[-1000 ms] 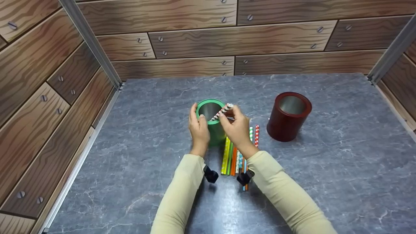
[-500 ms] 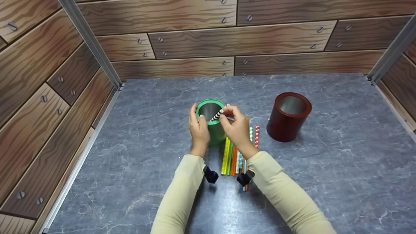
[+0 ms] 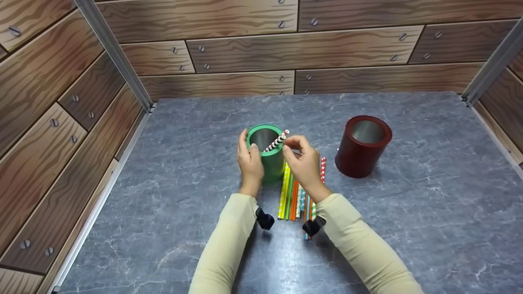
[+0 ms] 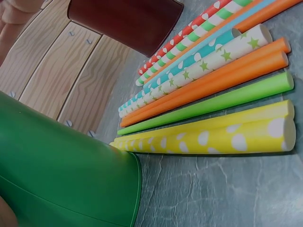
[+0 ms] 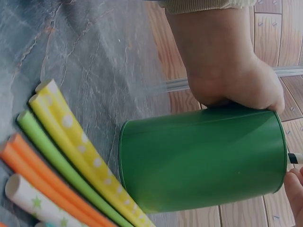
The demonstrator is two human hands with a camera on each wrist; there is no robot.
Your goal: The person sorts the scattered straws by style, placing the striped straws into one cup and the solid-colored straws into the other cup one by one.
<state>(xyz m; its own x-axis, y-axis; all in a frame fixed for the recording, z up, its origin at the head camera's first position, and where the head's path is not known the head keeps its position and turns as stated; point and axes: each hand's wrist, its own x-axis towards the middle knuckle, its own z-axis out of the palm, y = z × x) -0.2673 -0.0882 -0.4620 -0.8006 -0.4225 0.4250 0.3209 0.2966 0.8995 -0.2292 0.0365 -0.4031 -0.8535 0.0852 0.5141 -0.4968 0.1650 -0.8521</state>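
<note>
My left hand [image 3: 250, 165] grips the left side of a green can [image 3: 271, 167], its thumb over the near rim. Two paper straws lean out over the can's right rim: a black-and-white striped straw [image 3: 278, 141] and a red-and-white straw [image 3: 287, 132] beside it. Just right of their tips is my right hand [image 3: 304, 165], thumb and forefinger slightly apart with nothing between them. In the right wrist view its fingertips [image 5: 294, 182] are beside the can's rim, near the striped straw [image 5: 294, 158]. Part of the left hand [image 5: 232, 78] wraps the can there.
More paper straws lie in a row right of the can: yellow dotted straws [image 4: 208, 137], a green straw [image 4: 213, 101], orange straws [image 4: 222, 78], a white starred straw [image 4: 208, 61] and others. A dark red can [image 3: 361, 157] stands farther right. Wood-patterned walls [image 3: 245, 53] enclose the marbled table [image 3: 196, 163].
My right hand lowered the black-and-white straw into the green can, then let go and drew back slightly right and toward me. My left hand stayed on the can.
</note>
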